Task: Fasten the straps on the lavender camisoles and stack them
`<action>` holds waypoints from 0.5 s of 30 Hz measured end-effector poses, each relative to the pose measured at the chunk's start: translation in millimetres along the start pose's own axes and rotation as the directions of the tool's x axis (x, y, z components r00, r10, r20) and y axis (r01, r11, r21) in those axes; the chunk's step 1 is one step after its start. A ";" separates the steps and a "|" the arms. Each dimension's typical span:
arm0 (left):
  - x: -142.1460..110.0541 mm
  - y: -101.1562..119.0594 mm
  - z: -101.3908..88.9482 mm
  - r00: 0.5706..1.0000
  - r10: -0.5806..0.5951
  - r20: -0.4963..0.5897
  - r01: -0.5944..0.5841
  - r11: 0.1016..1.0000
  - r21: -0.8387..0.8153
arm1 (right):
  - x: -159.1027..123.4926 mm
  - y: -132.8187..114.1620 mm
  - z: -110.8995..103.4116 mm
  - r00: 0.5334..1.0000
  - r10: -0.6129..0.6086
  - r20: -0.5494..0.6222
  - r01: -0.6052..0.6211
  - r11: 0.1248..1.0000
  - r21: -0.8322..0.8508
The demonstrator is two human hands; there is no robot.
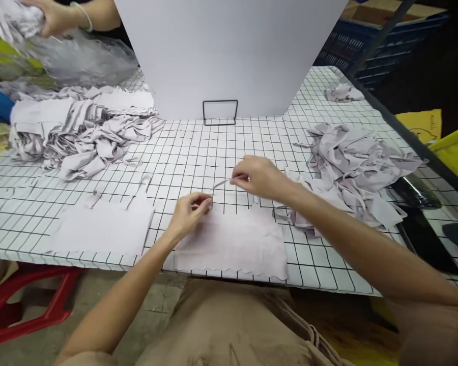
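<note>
A pale pinkish fabric piece (pixel 236 244) with a wavy lower edge lies flat at the table's front edge, before me. From its upper left side rises a thin fabric strap (pixel 221 183). My right hand (pixel 257 177) pinches the free end of that strap above the table. At the strap's base, my left hand (pixel 191 213) has thumb and fingers pressed together over the top left corner of the piece. A second strap (pixel 255 198) shows at the upper right. Another flat fabric piece (pixel 103 229) with looped straps lies to the left.
Stacked and crumpled fabric pieces (pixel 61 127) fill the back left; a loose heap (pixel 351 157) lies at right beside a black phone-like slab (pixel 429 239). A white panel (pixel 232 56) stands behind a black wire frame (pixel 220 123). Another person's hand (pixel 61 18) holds fabric at upper left.
</note>
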State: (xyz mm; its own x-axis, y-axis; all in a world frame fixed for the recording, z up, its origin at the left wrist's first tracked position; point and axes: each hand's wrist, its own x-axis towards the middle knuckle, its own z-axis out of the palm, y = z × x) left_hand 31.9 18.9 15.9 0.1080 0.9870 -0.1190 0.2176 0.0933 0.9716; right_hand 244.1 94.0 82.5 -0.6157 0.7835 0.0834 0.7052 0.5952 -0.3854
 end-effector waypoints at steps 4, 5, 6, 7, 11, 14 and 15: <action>-25.5 15.8 20.2 0.936 -0.232 0.265 0.348 0.726 -0.594 | -36.7 -48.6 35.7 0.975 -0.203 -0.088 0.198 0.978 -0.063; -28.2 17.1 22.0 0.931 -0.258 0.257 0.364 0.663 -0.654 | -44.2 -52.5 40.8 0.965 -0.232 -0.121 0.234 0.972 0.004; -29.9 17.3 22.3 0.929 -0.274 0.249 0.368 0.621 -0.692 | -50.4 -52.8 44.3 0.959 -0.221 -0.175 0.240 0.966 0.095; -30.7 16.7 21.4 0.926 -0.279 0.254 0.374 0.593 -0.713 | -54.9 -50.2 46.5 0.958 -0.169 -0.231 0.216 0.957 0.194; -31.3 12.3 17.0 0.913 -0.252 0.321 0.408 0.566 -0.716 | -56.2 -34.6 54.5 0.975 0.139 -0.174 -0.039 0.876 0.481; -31.8 11.2 20.0 0.934 -0.250 0.256 0.358 0.637 -0.682 | -48.5 -39.6 67.4 0.984 0.177 -0.004 -0.132 0.750 0.648; -32.7 11.4 21.1 0.942 -0.241 0.235 0.337 0.661 -0.670 | -46.3 -44.2 71.9 0.983 0.183 0.017 -0.140 0.688 0.712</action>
State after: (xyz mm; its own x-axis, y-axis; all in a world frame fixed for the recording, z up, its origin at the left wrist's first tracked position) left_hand 51.3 -15.1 26.5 0.2774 0.8761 -0.3944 -0.4699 0.4818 0.7396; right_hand 216.2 18.6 29.6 -0.4821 0.8761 -0.0039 0.3215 0.1727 -0.9310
